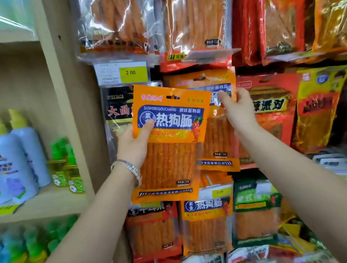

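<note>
At frame centre, before a rack of snack bags, the left hand (134, 145) grips a flat, glossy orange packet (170, 153) by its left edge, with the thumb pressed on the blue label band and the fingers curled behind. Its clear lower window shows long, ridged red-orange sticks. At 3 o'clock of it, partly overlapped, a second matching packet (223, 143) sits against the rack. The right hand (237, 109) pinches its top edge between thumb and fingers. A metal link bracelet (129, 170) circles the left wrist. At 12 o'clock is a rectangular yellow price tag (133, 72). At 9 o'clock, rounded pale-blue plastic bottles (11, 161) stand on a wooden shelf (47, 200).
</note>
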`<state>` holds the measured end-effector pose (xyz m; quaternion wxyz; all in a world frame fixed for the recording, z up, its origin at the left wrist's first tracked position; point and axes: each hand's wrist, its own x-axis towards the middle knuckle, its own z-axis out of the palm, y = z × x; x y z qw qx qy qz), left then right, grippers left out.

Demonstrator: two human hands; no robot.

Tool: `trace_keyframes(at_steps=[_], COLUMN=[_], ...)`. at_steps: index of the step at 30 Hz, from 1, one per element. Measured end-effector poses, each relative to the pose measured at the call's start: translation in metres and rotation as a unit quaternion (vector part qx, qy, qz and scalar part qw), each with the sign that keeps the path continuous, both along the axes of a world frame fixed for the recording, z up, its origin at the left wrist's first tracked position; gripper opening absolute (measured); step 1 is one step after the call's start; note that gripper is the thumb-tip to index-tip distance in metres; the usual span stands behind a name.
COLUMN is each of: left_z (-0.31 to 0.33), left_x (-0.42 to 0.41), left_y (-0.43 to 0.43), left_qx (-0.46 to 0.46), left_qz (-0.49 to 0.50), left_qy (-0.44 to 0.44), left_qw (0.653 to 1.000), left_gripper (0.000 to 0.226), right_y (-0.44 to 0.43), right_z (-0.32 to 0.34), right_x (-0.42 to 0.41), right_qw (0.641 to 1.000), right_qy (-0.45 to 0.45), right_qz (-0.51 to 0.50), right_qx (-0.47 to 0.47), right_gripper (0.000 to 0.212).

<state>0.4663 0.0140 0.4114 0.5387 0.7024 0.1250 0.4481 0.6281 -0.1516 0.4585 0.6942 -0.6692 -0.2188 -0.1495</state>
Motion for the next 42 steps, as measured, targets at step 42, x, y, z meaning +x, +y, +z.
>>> trace_keyframes(at_steps=[42], left_z=[0.062], left_x=[0.045], left_y=[-0.058], left_qx=[0.252], left_qz=[-0.055], left_qy=[-0.060], left_qw=[0.964], left_gripper=[0.080], right_y=[-0.004], right_z=[0.023], right_x=[0.011], right_qw=[0.994], right_qy=[-0.051], right_qz=[0.091], right_qx=[0.044], right_gripper=[0.025])
